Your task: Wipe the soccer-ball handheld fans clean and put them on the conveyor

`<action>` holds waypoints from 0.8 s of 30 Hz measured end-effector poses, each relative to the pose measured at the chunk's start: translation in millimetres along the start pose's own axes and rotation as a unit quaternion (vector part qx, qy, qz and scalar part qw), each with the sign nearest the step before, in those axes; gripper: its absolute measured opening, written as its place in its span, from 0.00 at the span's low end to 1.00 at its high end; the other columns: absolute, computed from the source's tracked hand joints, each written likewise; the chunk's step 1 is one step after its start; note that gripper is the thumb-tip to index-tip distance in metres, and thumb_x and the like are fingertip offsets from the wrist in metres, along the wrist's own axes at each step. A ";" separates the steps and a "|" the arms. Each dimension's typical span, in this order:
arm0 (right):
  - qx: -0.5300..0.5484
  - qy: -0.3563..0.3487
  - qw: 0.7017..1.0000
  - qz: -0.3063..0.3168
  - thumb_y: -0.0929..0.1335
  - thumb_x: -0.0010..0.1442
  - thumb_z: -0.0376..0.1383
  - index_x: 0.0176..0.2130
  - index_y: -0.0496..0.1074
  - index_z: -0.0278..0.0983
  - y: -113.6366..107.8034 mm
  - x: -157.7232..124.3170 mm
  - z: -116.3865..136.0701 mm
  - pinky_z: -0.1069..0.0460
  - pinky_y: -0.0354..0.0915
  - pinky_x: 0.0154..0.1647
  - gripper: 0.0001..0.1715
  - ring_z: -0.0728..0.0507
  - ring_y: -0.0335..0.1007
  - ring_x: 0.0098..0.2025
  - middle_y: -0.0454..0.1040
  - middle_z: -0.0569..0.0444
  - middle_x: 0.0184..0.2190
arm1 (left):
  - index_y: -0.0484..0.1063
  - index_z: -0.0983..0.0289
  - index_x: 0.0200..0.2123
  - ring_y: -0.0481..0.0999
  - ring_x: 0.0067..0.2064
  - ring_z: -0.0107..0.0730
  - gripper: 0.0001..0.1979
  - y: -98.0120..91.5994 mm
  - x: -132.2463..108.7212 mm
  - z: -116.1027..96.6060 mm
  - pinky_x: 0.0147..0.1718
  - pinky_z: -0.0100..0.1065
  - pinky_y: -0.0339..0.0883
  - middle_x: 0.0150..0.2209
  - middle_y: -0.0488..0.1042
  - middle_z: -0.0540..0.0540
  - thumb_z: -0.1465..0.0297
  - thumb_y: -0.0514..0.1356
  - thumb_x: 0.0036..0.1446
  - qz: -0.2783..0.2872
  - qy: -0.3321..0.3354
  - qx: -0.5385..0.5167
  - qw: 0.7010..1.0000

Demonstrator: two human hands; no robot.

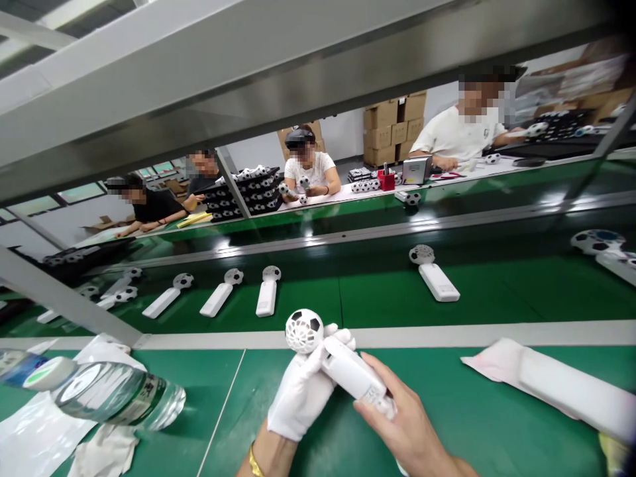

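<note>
A white handheld fan [354, 374] with a soccer-ball head [304, 330] is held tilted above the green bench, its vented grille facing me. My left hand [301, 396], in a white glove, is closed around the fan near its neck, below the ball. With bare fingers and thumb, my right hand [405, 424] grips the lower end of the handle. Part of the handle is hidden behind the fingers. Beyond my hands, a similar fan [439, 281] lies on the green conveyor belt [368, 298], and another fan [267, 291] rests to its left.
At the left lies a clear water bottle [124, 394] beside a crumpled cloth [105, 452]. A white wrapped packet [556, 377] is on the bench at right. Several people work across the belt near stacked black trays [243, 195]. A metal beam [248, 86] crosses overhead.
</note>
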State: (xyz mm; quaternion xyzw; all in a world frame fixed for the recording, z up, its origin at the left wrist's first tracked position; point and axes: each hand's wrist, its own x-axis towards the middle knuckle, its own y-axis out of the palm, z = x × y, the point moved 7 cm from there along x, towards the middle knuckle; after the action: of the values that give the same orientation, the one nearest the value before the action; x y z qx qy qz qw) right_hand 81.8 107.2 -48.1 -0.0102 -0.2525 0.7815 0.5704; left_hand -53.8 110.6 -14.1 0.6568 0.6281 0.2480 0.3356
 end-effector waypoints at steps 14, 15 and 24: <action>-0.058 -0.017 0.998 0.016 0.64 0.58 0.42 0.53 0.61 0.39 3.5 4.4 -20.0 0.53 0.65 0.49 0.24 0.42 0.66 0.50 0.68 0.49 0.50 | 0.71 0.60 0.44 0.66 0.53 0.37 0.17 11.2 -8.4 -2.9 0.56 0.41 0.52 0.46 0.72 0.56 0.75 0.63 0.49 0.017 0.008 0.146 0.989; -0.067 -0.029 0.997 0.010 0.64 0.58 0.42 0.53 0.61 0.39 2.9 4.1 -19.4 0.53 0.65 0.48 0.24 0.42 0.67 0.50 0.68 0.49 0.50 | 0.71 0.60 0.44 0.66 0.53 0.38 0.16 11.2 -8.2 -2.7 0.56 0.41 0.52 0.46 0.72 0.56 0.75 0.63 0.49 0.012 0.007 0.151 0.988; -0.176 -0.113 0.977 -0.048 0.61 0.60 0.41 0.60 0.52 0.40 3.1 -10.9 7.1 0.53 0.70 0.25 0.29 0.42 0.75 0.32 0.72 0.45 0.45 | 0.69 0.61 0.44 0.70 0.48 0.44 0.17 5.7 -4.3 0.0 0.46 0.43 0.64 0.45 0.71 0.58 0.65 0.62 0.50 -0.122 0.045 0.147 0.981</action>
State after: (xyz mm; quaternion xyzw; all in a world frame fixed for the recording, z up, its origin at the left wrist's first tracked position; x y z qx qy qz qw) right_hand 80.7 94.1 -46.2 -0.0095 -0.4491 0.6928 0.5641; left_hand -50.4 106.4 -9.4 0.6057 0.7474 0.1393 0.2348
